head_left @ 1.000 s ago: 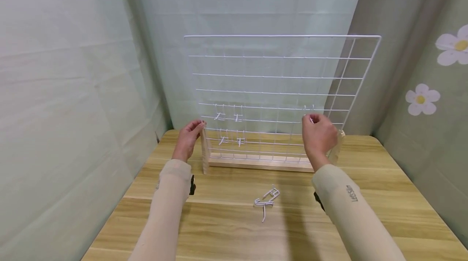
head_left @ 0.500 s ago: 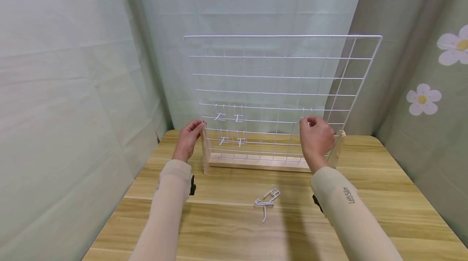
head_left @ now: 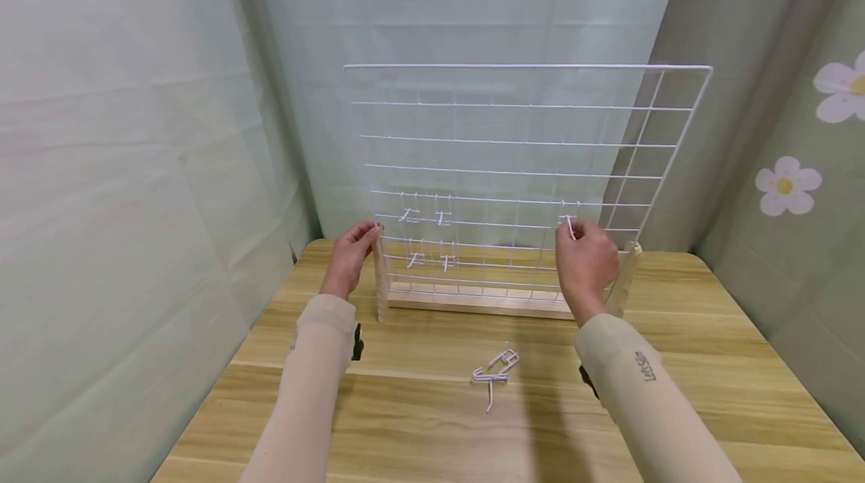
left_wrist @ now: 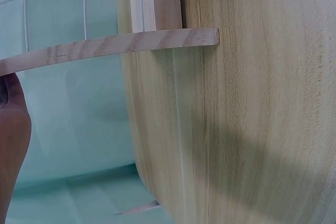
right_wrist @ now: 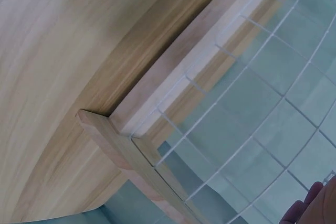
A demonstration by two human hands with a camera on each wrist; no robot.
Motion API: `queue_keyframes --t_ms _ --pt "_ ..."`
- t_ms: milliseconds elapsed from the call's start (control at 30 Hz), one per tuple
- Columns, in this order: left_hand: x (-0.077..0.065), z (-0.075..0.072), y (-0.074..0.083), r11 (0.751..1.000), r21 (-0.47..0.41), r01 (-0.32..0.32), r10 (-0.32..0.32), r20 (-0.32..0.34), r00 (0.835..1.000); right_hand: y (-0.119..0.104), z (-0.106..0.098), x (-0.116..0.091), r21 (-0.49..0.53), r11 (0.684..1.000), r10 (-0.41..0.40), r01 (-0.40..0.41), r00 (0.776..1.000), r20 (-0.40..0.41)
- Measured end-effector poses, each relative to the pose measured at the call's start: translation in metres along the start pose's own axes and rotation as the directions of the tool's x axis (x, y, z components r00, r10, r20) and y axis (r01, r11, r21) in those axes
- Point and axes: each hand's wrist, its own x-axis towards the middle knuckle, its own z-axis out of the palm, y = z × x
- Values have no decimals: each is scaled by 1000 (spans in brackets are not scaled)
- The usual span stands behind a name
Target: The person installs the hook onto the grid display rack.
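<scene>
A white wire grid (head_left: 527, 65) stands in a wooden base (head_left: 473, 304) on the table. My left hand (head_left: 348, 258) holds the top of the left wooden post (head_left: 381, 280), thumb and fingers on its edge. At the right of the grid my right hand (head_left: 586, 261) pinches a white wire hook (head_left: 571, 226), whose two upper ends reach a horizontal wire; the hand hides part of it. In the right wrist view only some fingers (right_wrist: 302, 212) show at the lower right corner. Several similar hooks (head_left: 441, 218) hang in two rows on the grid's left side.
Loose white wire hooks (head_left: 489, 376) lie close together on the wooden table (head_left: 419, 408) in front of the base. The right wooden post (head_left: 625, 276) stands behind my right hand. Pale green cloth (head_left: 135, 167) surrounds the table at the back and sides.
My right hand has moved slightly down and left with the hook, whose upper ends dropped to the horizontal wire. More of its prong shows now. My left hand stays on the post.
</scene>
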Motion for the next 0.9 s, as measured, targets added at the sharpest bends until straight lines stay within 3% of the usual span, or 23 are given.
queue_keyframes --t_ms 467,700,900 --pt "1 0 3 998 -32 45 -44 9 999 4 1 -1 14 999 -42 44 995 -93" --pt "-2 0 2 1000 16 24 -24 -8 1000 2 -2 -2 19 998 -52 54 995 -87" --pt "-1 -1 3 999 -1 40 -40 2 999 4 -3 -3 20 998 -64 66 995 -83"
